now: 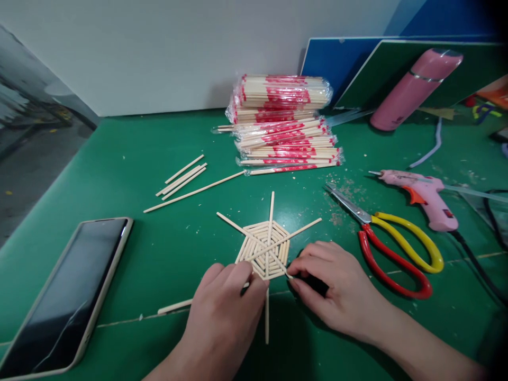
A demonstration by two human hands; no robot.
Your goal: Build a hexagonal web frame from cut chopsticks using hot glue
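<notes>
A web-shaped frame made of wooden sticks point(269, 244) lies flat on the green table, with hexagonal rings of short pieces around crossed spokes. My left hand point(228, 309) is closed at its lower left edge, fingertips pressed together; a pale bit shows between the fingers, but what they hold is mostly hidden. At the lower right, the thumb and index finger of my right hand point(337, 288) pinch the tip of a spoke point(282, 268). Another stick point(174, 306) sticks out to the left from behind my left hand.
Several cut sticks point(182, 180) and one long chopstick point(194, 192) lie at the back left. Behind are wrapped chopsticks point(283, 127). To the right are scissors point(367, 214), a pink glue gun point(431, 196) and a pink flask point(416, 90). A phone point(67, 296) lies left.
</notes>
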